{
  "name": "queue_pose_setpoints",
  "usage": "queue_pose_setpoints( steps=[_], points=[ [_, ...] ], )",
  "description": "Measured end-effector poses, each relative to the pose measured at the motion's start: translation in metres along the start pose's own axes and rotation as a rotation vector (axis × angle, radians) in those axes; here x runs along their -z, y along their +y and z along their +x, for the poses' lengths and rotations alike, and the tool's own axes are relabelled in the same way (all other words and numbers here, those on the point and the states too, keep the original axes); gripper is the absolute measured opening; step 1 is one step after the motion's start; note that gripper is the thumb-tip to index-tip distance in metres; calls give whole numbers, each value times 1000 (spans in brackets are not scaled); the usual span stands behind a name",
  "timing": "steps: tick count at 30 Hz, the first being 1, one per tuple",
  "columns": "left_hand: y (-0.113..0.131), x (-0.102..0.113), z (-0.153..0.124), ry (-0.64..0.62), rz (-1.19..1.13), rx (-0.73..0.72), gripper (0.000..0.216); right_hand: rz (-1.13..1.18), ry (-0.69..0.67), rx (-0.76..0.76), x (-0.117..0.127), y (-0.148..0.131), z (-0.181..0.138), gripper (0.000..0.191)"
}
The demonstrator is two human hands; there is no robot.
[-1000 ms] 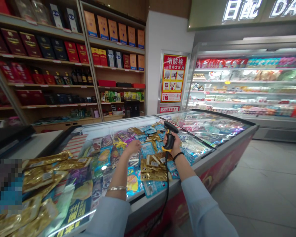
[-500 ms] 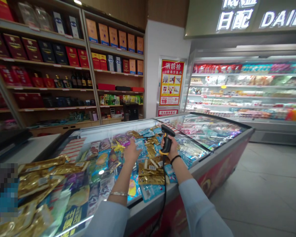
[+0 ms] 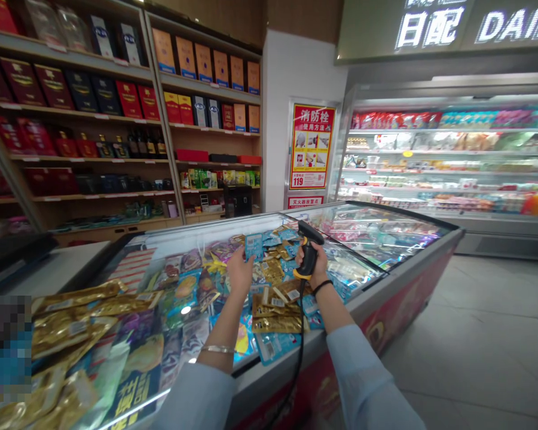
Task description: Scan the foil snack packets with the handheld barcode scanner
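Over the chest freezer (image 3: 367, 292), my left hand (image 3: 240, 272) pinches a small blue packet (image 3: 253, 246) by its left edge and holds it up. To the right, my right hand (image 3: 318, 263) is wrapped round the handle of a black and yellow barcode scanner (image 3: 308, 251). A black cable (image 3: 299, 352) hangs from the scanner past the freezer's front edge. Between and beyond my hands lie loose blue packets (image 3: 273, 239) and gold packets (image 3: 273, 272). Nearer me, a stack of gold packets (image 3: 278, 310) with barcode labels rests on another blue packet (image 3: 273, 346).
More gold packets (image 3: 67, 328) are piled on the glass at the left. Shelves of boxes and bottles (image 3: 130, 107) line the back wall. An open chiller (image 3: 452, 155) stands at the right behind the tiled floor (image 3: 484, 334). A red sign (image 3: 312, 146) hangs between them.
The blue packet has come up in my left hand and now stands upright in its fingers. My right hand has shifted slightly right with the scanner.
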State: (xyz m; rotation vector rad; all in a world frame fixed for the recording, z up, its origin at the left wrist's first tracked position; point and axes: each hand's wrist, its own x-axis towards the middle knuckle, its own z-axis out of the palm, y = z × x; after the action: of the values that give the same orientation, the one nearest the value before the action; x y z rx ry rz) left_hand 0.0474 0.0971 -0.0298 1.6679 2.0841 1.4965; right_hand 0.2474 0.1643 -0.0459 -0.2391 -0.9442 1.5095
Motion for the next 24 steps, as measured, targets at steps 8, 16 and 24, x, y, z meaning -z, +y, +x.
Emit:
queue_pose_setpoints(
  steps=[8,16,24],
  points=[
    [6,20,3,160,54,14,52,-28,-133,-32,-6,-9,-5,26],
    [-3,26,9,249,95,-71,55,-148,-361,-271,-14,-10,-18,30],
    [-4,30,10,214,47,-30,53,-125,-366,-276,-15,-11,-19,30]
  ],
)
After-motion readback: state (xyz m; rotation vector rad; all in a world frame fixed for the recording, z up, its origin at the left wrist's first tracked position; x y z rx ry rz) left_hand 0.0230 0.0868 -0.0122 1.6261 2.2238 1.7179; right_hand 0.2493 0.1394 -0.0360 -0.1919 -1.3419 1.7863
